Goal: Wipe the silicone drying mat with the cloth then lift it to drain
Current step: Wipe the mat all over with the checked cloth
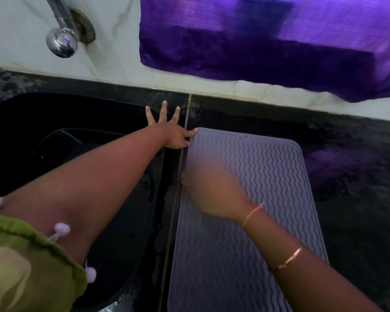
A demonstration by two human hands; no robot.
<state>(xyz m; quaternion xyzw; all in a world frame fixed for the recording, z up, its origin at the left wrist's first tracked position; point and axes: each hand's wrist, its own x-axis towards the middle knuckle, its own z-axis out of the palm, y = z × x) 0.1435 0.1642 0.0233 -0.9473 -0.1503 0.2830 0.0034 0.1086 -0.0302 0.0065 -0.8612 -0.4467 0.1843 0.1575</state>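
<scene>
Silicone drying mat (257, 176) flat on dark wet table (358, 221), left edge beside sink (65, 122); no cloth visible

Right hand (208, 194) blurred at left edge, grip unclear

Left hand (175, 134) pinching far left corner, other fingers spread

Likely light, floppy, slippery wet: take two corners

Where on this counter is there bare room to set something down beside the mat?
Bare black stone counter lies right of the grey ribbed silicone mat, and a band runs behind it below the white wall. The mat's left edge is crowded: left hand at the far corner, right hand lower, black sink alongside.
</scene>
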